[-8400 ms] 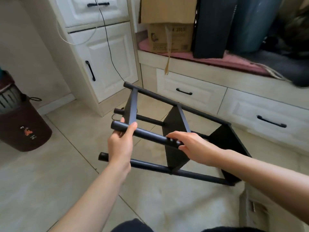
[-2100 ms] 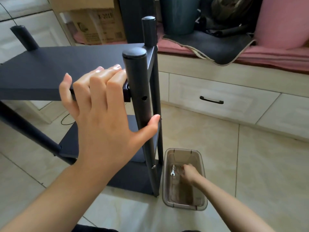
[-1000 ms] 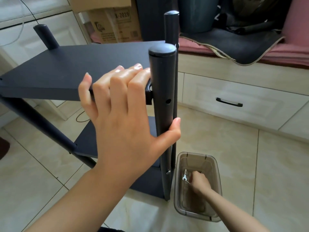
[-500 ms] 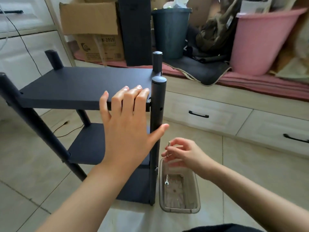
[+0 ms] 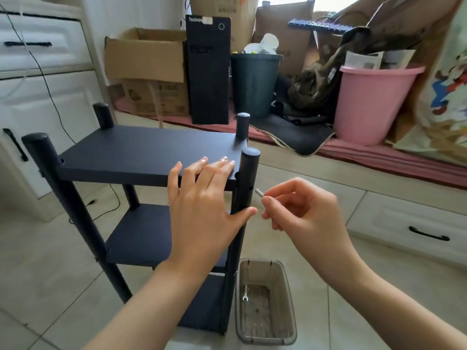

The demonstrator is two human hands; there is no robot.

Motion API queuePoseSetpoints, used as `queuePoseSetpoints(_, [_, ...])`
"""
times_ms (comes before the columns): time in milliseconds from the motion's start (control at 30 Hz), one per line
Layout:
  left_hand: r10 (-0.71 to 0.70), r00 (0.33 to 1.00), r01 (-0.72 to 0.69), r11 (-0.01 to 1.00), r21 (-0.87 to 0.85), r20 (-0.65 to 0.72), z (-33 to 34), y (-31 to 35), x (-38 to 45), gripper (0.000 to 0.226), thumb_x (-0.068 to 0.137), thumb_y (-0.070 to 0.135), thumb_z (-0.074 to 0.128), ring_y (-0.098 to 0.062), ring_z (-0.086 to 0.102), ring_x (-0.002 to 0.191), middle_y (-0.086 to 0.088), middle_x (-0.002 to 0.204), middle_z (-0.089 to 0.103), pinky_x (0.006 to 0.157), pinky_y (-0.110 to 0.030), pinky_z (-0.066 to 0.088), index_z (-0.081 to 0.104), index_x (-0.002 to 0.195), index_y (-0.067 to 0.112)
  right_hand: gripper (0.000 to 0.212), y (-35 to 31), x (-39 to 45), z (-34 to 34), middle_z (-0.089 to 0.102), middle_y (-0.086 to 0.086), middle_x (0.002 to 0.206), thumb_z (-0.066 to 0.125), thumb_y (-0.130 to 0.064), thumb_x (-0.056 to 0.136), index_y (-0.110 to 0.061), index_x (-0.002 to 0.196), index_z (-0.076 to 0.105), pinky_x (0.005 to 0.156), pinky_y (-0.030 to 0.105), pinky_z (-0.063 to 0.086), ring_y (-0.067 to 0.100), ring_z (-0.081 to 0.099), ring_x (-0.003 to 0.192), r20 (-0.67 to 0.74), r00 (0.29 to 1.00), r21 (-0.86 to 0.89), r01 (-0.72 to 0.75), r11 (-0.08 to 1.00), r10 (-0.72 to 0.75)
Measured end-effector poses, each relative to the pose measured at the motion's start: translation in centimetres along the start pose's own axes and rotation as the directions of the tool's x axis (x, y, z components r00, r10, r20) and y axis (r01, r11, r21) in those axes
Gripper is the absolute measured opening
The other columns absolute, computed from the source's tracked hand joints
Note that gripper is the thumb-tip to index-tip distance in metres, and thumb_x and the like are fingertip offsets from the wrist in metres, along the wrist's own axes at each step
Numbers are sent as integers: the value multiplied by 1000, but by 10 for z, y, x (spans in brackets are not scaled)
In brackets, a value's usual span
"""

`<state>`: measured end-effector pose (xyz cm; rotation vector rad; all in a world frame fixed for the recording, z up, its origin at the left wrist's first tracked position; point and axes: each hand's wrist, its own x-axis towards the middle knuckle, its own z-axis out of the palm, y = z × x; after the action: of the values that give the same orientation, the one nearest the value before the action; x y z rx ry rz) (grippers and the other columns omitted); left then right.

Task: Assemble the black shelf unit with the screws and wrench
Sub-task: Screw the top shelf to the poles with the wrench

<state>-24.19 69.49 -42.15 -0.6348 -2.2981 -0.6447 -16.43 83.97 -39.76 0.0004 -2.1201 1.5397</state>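
Fingers (image 5: 222, 164) of the left hand (image 5: 202, 210) lie straight across the top board of the black shelf unit (image 5: 141, 152) at frame centre, thumb braced on the front right post (image 5: 246, 183). The right hand (image 5: 300, 210) pinches a screw (image 5: 259, 192) just beside the post's hole. Best keep board and post squeezed flush, feed the screw straight, finger-start it. The wrench (image 5: 245, 293) waits in the bin (image 5: 290, 299), lower centre.
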Motion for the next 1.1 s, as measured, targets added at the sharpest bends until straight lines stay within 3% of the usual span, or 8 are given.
queuePoseSetpoints(133, [16,999,-16,1000,-4,-30,1,-1,0,78,65,57,78,-29,55,130,-2,132,66,117,-46,18,66,129,14,9,2,3,5,71,6,66,71,-2,86,-9,81,67,58,34,59,20,67,56,0,1000,-29,-1,1000,1])
queuePoseSetpoints(367, [11,1000,-11,1000,-15,-8,1,-1,0,72,80,66,55,-28,55,130,-2,132,66,117,-49,22,66,129,14,12,3,10,12,73,-2,65,69,-9,89,-12,78,66,51,15,46,14,65,48,-9,999,-63,44,997,-45])
queuePoseSetpoints(500, [30,999,-28,998,-59,34,-6,-2,-3,76,72,47,83,-28,48,138,-4,138,61,123,-49,11,61,135,12,13,5,14,16,72,0,67,71,-10,88,-14,79,63,54,21,49,17,65,50,-18,999,-35,30,999,-30])
queuePoseSetpoints(633, [-138,978,60,907,-417,-159,-18,-1,-11,37,79,27,82,-15,57,117,8,113,64,108,-16,34,65,111,20,15,6,13,15,72,1,69,74,-9,86,-17,78,64,54,17,47,16,66,54,-4,999,-14,37,999,-37])
queuePoseSetpoints(700, [-357,915,194,796,-573,-187,-25,2,-13,18,82,31,77,-8,59,88,15,85,61,82,-9,42,60,86,24,14,6,13,13,72,3,69,75,-5,84,-15,82,66,55,20,51,17,68,57,14,1000,14,27,1000,-28])
queuePoseSetpoints(800, [-604,796,426,524,-738,31,-24,2,-13,28,83,38,78,-4,54,60,12,63,59,60,-12,43,58,70,23,13,7,10,10,73,6,71,74,1,84,-12,86,69,57,21,53,19,70,60,34,999,104,12,995,-15])
queuePoseSetpoints(967, [-588,603,605,-105,-789,540,-10,2,-10,62,54,54,82,-16,75,91,-4,91,77,90,-31,55,71,98,12,15,4,4,9,76,5,80,72,0,86,-12,93,72,61,25,57,22,73,68,48,997,113,49,992,-55])
queuePoseSetpoints(1100, [-415,666,525,-329,-785,620,-3,3,-4,44,73,37,77,-20,74,102,-9,107,77,95,-33,53,70,107,9,15,4,4,9,76,3,78,73,0,85,-12,92,69,62,24,57,21,74,68,53,997,76,46,996,-50])
